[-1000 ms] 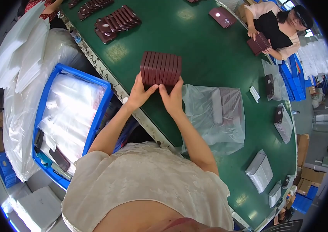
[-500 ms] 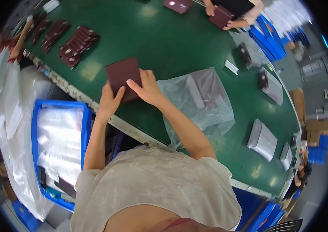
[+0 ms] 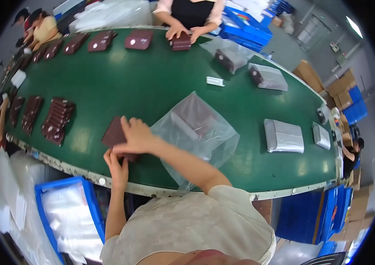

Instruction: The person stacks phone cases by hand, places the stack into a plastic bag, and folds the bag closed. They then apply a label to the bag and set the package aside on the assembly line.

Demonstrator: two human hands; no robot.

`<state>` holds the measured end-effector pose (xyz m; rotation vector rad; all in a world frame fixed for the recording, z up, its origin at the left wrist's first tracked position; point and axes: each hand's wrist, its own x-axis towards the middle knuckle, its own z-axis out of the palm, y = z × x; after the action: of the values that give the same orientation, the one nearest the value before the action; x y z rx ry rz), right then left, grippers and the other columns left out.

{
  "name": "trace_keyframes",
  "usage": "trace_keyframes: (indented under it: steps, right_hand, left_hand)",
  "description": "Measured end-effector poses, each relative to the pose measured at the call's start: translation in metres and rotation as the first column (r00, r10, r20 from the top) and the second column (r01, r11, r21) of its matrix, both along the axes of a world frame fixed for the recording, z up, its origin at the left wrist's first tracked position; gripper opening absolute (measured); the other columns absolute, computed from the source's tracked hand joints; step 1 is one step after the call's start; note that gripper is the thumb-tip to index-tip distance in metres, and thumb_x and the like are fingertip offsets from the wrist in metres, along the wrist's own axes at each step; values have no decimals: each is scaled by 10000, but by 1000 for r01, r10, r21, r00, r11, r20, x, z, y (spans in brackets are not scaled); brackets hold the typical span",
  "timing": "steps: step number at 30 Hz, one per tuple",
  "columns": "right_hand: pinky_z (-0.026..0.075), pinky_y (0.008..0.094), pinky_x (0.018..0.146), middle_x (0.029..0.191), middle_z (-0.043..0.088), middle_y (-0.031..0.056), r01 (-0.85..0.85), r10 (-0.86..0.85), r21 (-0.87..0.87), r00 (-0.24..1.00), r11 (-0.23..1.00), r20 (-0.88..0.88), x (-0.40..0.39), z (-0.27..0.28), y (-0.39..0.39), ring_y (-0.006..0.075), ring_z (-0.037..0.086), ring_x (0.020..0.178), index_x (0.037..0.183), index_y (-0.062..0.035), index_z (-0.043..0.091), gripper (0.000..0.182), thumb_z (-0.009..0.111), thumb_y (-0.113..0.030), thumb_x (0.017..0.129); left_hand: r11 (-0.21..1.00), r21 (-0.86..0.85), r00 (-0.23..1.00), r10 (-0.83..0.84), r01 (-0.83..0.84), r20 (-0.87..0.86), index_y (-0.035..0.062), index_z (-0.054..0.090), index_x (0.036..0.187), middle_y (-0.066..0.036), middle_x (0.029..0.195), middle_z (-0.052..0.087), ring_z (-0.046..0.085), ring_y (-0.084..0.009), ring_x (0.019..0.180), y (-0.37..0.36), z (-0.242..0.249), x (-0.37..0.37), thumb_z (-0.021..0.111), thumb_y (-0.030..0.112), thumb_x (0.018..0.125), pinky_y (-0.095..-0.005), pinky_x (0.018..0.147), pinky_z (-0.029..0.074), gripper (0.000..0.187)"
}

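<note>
A dark maroon stack of flat pieces (image 3: 115, 131) lies at the near left part of the green table (image 3: 139, 88). My left hand (image 3: 117, 168) grips its near edge, thumb and fingers around it. Across its top rests my right hand (image 3: 138, 136), fingers spread, thumb at the near edge. Right of it lies a clear plastic bag (image 3: 214, 137) with a maroon item (image 3: 196, 117) inside.
Maroon stacks (image 3: 58, 117) stand at the left, others (image 3: 101, 40) along the far edge. Wrapped packages (image 3: 284, 136) lie at the right, a small white object (image 3: 215, 81) mid-table. A co-worker's hands (image 3: 183, 33) hold a maroon stack opposite. A blue bin (image 3: 91, 201) sits below the near edge.
The view has swung, showing more of the far side. The maroon stack sits lower in the view, and my right hand has moved over its top with fingers more spread.
</note>
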<state>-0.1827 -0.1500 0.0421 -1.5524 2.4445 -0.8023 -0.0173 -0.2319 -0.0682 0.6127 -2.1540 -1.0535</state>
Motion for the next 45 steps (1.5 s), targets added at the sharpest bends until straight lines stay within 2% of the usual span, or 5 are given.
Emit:
trace_keyframes:
  steps: [8, 15, 28, 35, 45]
  right_hand:
    - [335, 552, 980, 1298, 411, 362, 100, -90, 69, 987, 993, -129, 26, -24, -13, 496, 420, 1190, 1513, -11, 327, 1164, 780, -542, 581]
    - [346, 382, 1108, 1430, 436, 230, 128, 450, -564, 470, 816, 759, -26, 21, 69, 338, 449, 1312, 1573, -21, 186, 1170, 792, -436, 662]
    - [330, 358, 1125, 1456, 446, 196, 553, -80, -271, 527, 788, 846, 1, 22, 386, 279, 443, 1348, 1540, -15, 310, 1106, 775, -341, 591]
    - [294, 393, 1137, 1463, 418, 235, 373, -273, -38, 741, 927, 614, 16, 9, 303, 350, 410, 1356, 1537, -70, 343, 1039, 774, -317, 624]
    - [316, 549, 1082, 1433, 368, 326, 380, -396, -112, 875, 918, -280, -16, -53, 178, 501, 394, 1309, 1529, -75, 335, 1049, 796, -349, 627]
  left_hand:
    - [999, -28, 997, 30, -32, -70, 20, 463, 1235, -172, 1298, 430, 468, -300, 1213, -1, -7, -6, 662, -95, 827, -365, 894, 482, 468]
    - [995, -23, 873, 72, -95, -483, 33, 501, 1176, -124, 1226, 501, 535, -220, 1059, 54, 65, -5, 658, -36, 849, -319, 856, 461, 369]
    - [684, -403, 791, -482, 608, 377, 37, 518, 1046, -174, 1019, 593, 595, -353, 950, 181, 30, -81, 690, 210, 879, -492, 752, 455, 296]
    - [894, -7, 892, -446, 448, 76, 66, 502, 997, -132, 703, 600, 621, -354, 630, 168, 103, -73, 609, 121, 926, -467, 566, 470, 140]
    - [828, -341, 894, -432, 445, 119, 68, 513, 964, -110, 730, 622, 633, -330, 629, 166, 102, -65, 622, 132, 917, -437, 528, 471, 134]
